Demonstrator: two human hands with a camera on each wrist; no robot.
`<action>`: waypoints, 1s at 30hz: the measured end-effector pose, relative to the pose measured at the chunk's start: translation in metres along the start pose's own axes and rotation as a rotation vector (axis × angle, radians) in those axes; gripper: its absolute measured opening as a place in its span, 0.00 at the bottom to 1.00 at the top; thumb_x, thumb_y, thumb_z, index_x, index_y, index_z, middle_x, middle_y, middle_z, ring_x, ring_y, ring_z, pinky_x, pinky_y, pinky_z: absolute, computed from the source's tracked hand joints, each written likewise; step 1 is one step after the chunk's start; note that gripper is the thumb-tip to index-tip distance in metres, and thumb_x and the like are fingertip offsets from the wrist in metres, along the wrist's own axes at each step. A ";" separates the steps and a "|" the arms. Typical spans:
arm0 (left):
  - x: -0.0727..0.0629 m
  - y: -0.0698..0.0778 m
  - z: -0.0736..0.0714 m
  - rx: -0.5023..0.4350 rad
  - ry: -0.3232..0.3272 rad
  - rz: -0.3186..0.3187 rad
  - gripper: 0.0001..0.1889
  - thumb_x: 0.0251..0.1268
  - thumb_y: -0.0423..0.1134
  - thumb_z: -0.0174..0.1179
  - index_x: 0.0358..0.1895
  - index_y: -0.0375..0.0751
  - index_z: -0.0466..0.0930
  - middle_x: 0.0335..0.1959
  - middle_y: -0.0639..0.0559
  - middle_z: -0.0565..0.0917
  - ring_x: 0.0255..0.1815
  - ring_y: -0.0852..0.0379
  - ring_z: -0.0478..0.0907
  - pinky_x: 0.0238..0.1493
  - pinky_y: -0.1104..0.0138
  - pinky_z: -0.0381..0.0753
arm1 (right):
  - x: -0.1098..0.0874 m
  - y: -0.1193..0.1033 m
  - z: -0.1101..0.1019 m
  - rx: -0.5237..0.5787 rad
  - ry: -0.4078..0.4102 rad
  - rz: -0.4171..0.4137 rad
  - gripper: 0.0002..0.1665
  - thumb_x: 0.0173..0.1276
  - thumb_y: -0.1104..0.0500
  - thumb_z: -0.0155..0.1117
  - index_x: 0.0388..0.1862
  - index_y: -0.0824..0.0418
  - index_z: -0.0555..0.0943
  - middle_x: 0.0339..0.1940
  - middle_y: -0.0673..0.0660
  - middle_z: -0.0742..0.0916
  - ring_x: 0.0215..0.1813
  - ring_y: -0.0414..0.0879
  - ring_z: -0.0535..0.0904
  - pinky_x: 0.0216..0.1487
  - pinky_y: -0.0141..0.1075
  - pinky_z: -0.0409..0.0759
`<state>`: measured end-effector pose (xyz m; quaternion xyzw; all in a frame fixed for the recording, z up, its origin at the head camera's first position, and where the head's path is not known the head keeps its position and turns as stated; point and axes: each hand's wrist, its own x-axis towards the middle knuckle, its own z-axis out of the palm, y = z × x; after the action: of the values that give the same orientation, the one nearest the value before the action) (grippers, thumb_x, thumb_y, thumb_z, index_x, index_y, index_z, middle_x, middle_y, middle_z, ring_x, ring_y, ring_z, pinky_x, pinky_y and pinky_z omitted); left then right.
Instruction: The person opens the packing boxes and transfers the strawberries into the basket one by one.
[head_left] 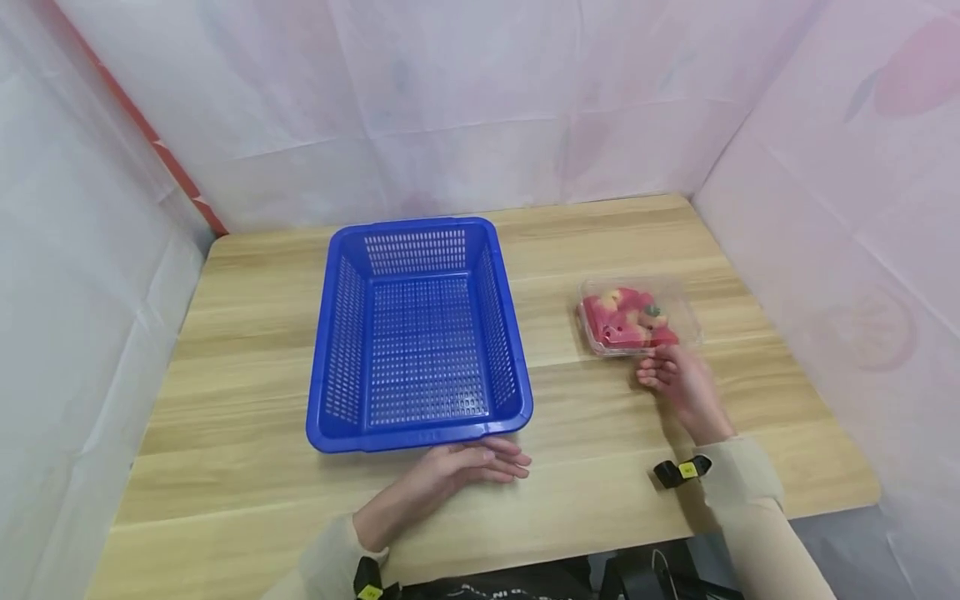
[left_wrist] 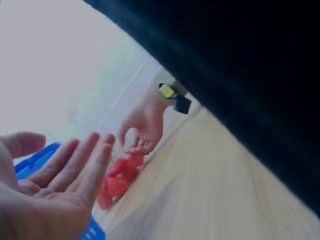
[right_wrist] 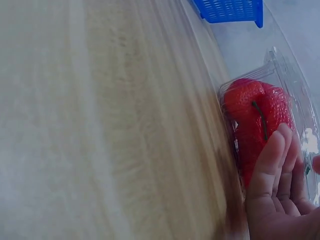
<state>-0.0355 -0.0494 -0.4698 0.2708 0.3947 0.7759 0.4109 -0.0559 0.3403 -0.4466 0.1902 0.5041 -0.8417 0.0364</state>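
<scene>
A blue plastic basket (head_left: 420, 350) with slotted walls stands on the wooden table, and nothing lies in it. Just below its near rim is my left hand (head_left: 468, 467), fingers extended and thumb apart; its palm (left_wrist: 55, 205) shows bare in the left wrist view. To the right of the basket sits a clear plastic box (head_left: 686, 321) of red and yellow fruit (head_left: 618, 317), one piece with a green stem. My right hand (head_left: 678, 379) is at the box's near edge. In the right wrist view its fingers (right_wrist: 272, 165) are slightly bent beside the box wall. Whether they touch it is unclear.
The pale wooden table (head_left: 240, 375) has white printed sheeting (head_left: 450, 100) behind it and on both sides. A black item (head_left: 637, 575) is at the table's front edge. Black wrist devices (head_left: 682, 471) with yellow labels sit at both cuffs.
</scene>
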 end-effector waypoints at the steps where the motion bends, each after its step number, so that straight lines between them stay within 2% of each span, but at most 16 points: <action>1: 0.002 -0.001 0.002 0.016 -0.007 -0.035 0.21 0.79 0.33 0.42 0.63 0.17 0.65 0.61 0.27 0.75 0.62 0.37 0.75 0.63 0.42 0.66 | -0.002 0.000 -0.001 -0.012 -0.005 0.006 0.17 0.82 0.60 0.42 0.37 0.63 0.78 0.31 0.55 0.85 0.32 0.45 0.83 0.39 0.35 0.82; 4: 0.015 -0.005 0.009 0.087 -0.032 -0.128 0.22 0.81 0.38 0.42 0.62 0.19 0.68 0.58 0.32 0.79 0.58 0.40 0.79 0.60 0.45 0.72 | -0.008 0.000 -0.004 -0.038 0.012 0.023 0.23 0.82 0.53 0.44 0.33 0.61 0.81 0.27 0.52 0.85 0.28 0.42 0.80 0.34 0.32 0.80; 6: 0.027 -0.008 0.016 0.127 -0.062 -0.186 0.23 0.81 0.40 0.41 0.62 0.20 0.70 0.56 0.35 0.81 0.54 0.43 0.82 0.57 0.46 0.75 | -0.013 -0.001 -0.002 -0.081 0.055 -0.003 0.24 0.81 0.51 0.47 0.29 0.61 0.82 0.24 0.51 0.84 0.24 0.40 0.78 0.28 0.31 0.77; 8: 0.042 -0.013 0.025 0.139 -0.077 -0.236 0.23 0.80 0.41 0.42 0.61 0.21 0.71 0.54 0.37 0.83 0.51 0.46 0.84 0.55 0.47 0.77 | -0.018 0.000 0.004 -0.161 0.125 -0.095 0.22 0.78 0.53 0.54 0.26 0.63 0.82 0.20 0.52 0.82 0.20 0.40 0.75 0.23 0.30 0.74; 11: 0.068 -0.023 0.040 0.104 -0.054 -0.292 0.22 0.79 0.40 0.44 0.62 0.23 0.72 0.51 0.40 0.85 0.45 0.50 0.86 0.51 0.50 0.80 | -0.022 0.002 0.019 -0.485 0.195 -0.363 0.15 0.72 0.57 0.64 0.28 0.66 0.83 0.17 0.53 0.81 0.16 0.38 0.73 0.17 0.28 0.70; 13: 0.090 -0.031 0.049 0.065 0.023 -0.296 0.21 0.77 0.39 0.45 0.62 0.24 0.72 0.48 0.40 0.86 0.39 0.52 0.86 0.44 0.56 0.83 | -0.020 0.003 0.030 -0.781 0.210 -0.604 0.08 0.67 0.62 0.69 0.31 0.68 0.84 0.17 0.54 0.82 0.16 0.39 0.73 0.18 0.26 0.69; 15: 0.112 -0.041 0.056 0.022 0.151 -0.273 0.20 0.75 0.36 0.45 0.61 0.24 0.72 0.42 0.40 0.86 0.31 0.55 0.84 0.35 0.63 0.83 | -0.017 0.002 0.040 -1.070 0.179 -0.840 0.03 0.63 0.67 0.70 0.34 0.67 0.85 0.18 0.54 0.83 0.17 0.39 0.74 0.21 0.23 0.69; 17: 0.134 -0.049 0.061 -0.023 0.310 -0.224 0.19 0.73 0.34 0.45 0.59 0.23 0.72 0.35 0.42 0.86 0.25 0.57 0.80 0.27 0.68 0.79 | -0.012 0.001 0.047 -1.280 0.121 -1.014 0.05 0.58 0.71 0.71 0.35 0.66 0.85 0.20 0.54 0.83 0.19 0.40 0.75 0.24 0.25 0.71; 18: 0.144 -0.052 0.062 -0.050 0.391 -0.192 0.17 0.72 0.32 0.45 0.57 0.24 0.72 0.33 0.43 0.85 0.24 0.57 0.79 0.25 0.69 0.77 | -0.010 0.001 0.050 -1.367 0.098 -1.063 0.07 0.57 0.71 0.71 0.35 0.66 0.85 0.20 0.54 0.83 0.20 0.42 0.75 0.24 0.28 0.72; 21: 0.169 -0.061 0.062 -0.090 0.582 -0.097 0.12 0.69 0.30 0.44 0.51 0.29 0.70 0.28 0.45 0.80 0.20 0.56 0.76 0.22 0.70 0.75 | -0.003 0.003 0.054 -1.539 0.037 -1.073 0.07 0.56 0.68 0.71 0.34 0.63 0.84 0.19 0.53 0.81 0.18 0.43 0.74 0.20 0.36 0.70; 23: 0.181 -0.065 0.059 -0.086 0.665 -0.043 0.10 0.68 0.30 0.45 0.50 0.34 0.68 0.27 0.46 0.78 0.19 0.55 0.75 0.20 0.69 0.74 | 0.001 0.007 0.054 -1.602 0.021 -1.036 0.07 0.57 0.66 0.71 0.35 0.62 0.84 0.19 0.53 0.81 0.17 0.43 0.71 0.17 0.39 0.67; 27: 0.196 -0.070 0.050 -0.038 0.717 0.042 0.10 0.70 0.32 0.45 0.51 0.37 0.67 0.28 0.47 0.76 0.18 0.54 0.74 0.20 0.68 0.74 | 0.003 0.014 0.054 -1.622 -0.011 -0.995 0.10 0.56 0.68 0.72 0.37 0.61 0.84 0.19 0.54 0.82 0.16 0.43 0.69 0.15 0.40 0.66; 30: 0.204 -0.071 0.044 0.014 0.709 0.102 0.09 0.73 0.35 0.44 0.52 0.39 0.68 0.29 0.50 0.77 0.21 0.56 0.75 0.23 0.67 0.75 | 0.005 0.015 0.055 -1.607 -0.034 -1.027 0.10 0.54 0.69 0.73 0.36 0.62 0.83 0.22 0.57 0.84 0.16 0.47 0.72 0.16 0.43 0.69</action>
<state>-0.0778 0.1660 -0.4860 0.0069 0.5042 0.8383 0.2072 -0.0718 0.2865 -0.4378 -0.1485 0.9530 -0.1593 -0.2107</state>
